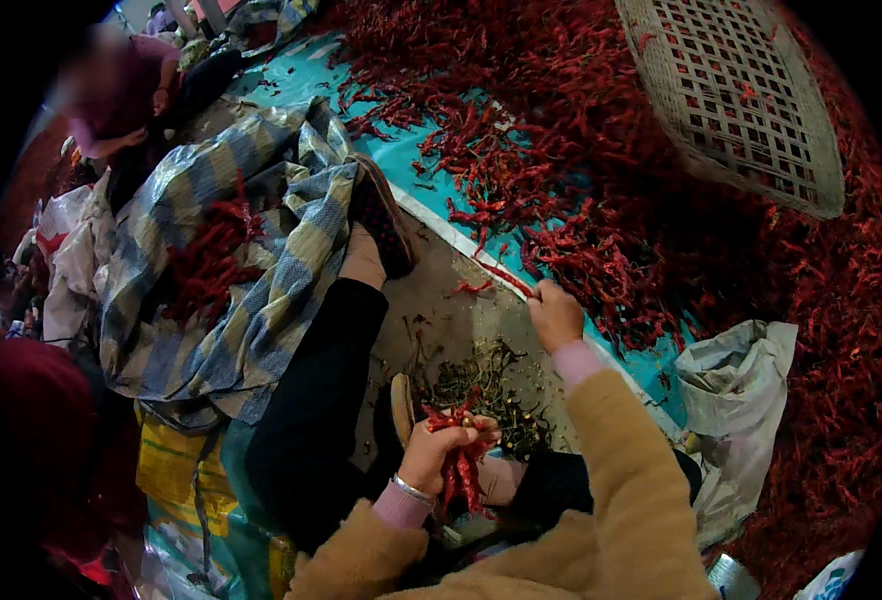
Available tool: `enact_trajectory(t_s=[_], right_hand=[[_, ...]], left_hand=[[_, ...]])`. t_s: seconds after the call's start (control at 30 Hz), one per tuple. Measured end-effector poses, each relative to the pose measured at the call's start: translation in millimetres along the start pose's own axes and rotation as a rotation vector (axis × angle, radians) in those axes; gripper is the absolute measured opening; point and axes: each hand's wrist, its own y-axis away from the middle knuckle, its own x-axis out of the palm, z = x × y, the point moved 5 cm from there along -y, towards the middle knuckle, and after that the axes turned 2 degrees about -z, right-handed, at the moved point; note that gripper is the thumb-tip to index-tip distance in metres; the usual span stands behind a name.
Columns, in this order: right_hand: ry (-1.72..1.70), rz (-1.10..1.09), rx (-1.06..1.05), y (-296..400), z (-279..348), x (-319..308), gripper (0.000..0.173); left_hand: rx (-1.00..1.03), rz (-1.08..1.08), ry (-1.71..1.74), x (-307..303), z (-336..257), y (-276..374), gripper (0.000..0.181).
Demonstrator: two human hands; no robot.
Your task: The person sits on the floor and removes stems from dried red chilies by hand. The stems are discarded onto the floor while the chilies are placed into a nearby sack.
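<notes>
My left hand (437,446) is closed around a bunch of dried red chillies (463,480), whose tips hang below the fist. My right hand (557,315), farther forward and to the right, grips the end of one long red chilli (502,274). That chilli lies over the white edge of a blue tarp (432,199). Loose chillies (606,270) are spread on the tarp beside the right hand. Between my legs, just beyond the left hand, is a small heap of greenish-brown stems (497,375) on the floor.
A woven basket (748,97) rests on the big chilli pile at the upper right. A checked sack (261,360) holding red chillies (216,259) lies left of my leg. A whitish sack (741,420) stands at the right. One person (122,90) sits at the upper left; another in dark red (43,442) is close left.
</notes>
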Motion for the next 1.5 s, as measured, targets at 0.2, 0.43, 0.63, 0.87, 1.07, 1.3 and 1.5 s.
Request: enact_trajectory(t_s=[0.2,0.43,0.63,0.87,1.07,1.3,1.5], right_hand=[[-0.479,0.081,-0.109,133,55,-39,0.014],[-0.155,0.0,-0.659,194,96,-68,0.022],[-0.492,0.225,-0.159,187,80,-44,0.011],[-0.107,0.55,-0.119,140,31,-6,0.025],[0.169,-0.105,0.025,-21,-9,-6,0.019],[0.072,-0.085,-0.081,1,1,-3,0.017],[-0.241,0.011,-0.524,135,85,-47,0.021]], left_hand=[[0.165,-0.087,-0.035,-5,0,-1,0.017],[0.197,-0.06,-0.093,4,4,14,0.017],[0.639,-0.134,-0.434,21,-8,36,0.02],[0.341,-0.136,-0.097,12,-25,37,0.027],[0.089,-0.023,0.09,0,-12,9,0.024],[0.121,-0.061,0.129,-3,-11,2,0.028],[0.188,-0.138,-0.013,-9,-7,-7,0.036]])
